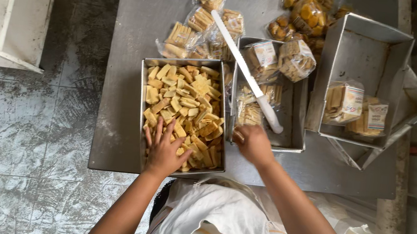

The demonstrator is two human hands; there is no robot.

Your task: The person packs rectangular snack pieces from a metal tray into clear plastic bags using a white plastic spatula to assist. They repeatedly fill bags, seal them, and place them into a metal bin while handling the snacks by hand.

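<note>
My left hand [163,148] lies spread, fingers apart, on the pale yellow biscuit sticks [189,103] that fill a metal tray [143,79]. My right hand [252,143] is curled at the near edge of a second metal tray [298,118], which holds clear bags of biscuits [262,57]. Whether that hand holds something small I cannot tell. A long white knife [246,74] lies slanted across both trays, its handle end just beyond my right hand.
Further bagged biscuits [198,30] lie on the grey metal table [148,7]. Two tilted metal trays [367,52] at the right hold two labelled bags [344,101]. Bags of round yellow snacks [308,12] sit at the back. A white step unit [8,10] stands on the floor at left.
</note>
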